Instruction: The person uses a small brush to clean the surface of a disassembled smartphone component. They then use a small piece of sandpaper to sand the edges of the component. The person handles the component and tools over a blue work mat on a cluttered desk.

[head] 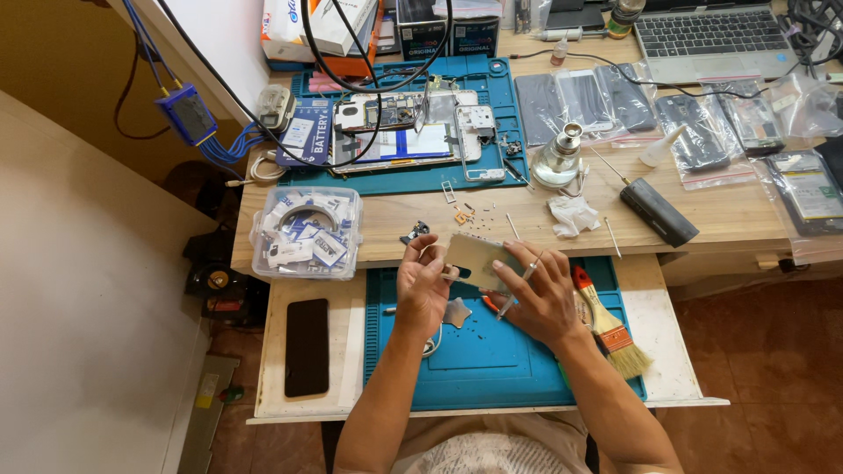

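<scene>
Left hand (421, 285) closed on left edge of gold phone back panel (479, 261), held above blue mat (483, 360). Right hand (540, 294) steadies panel's right side, fingers pinching thin metal tool (518, 285). Brush (606, 326) lies right of mat. Black phone (306, 347) left of mat on pull-out surface (334, 399). Clear lidded box (307, 233) up-left of mat, filled with small white-blue packets. Glass bottle (558, 158) far above mat.
</scene>
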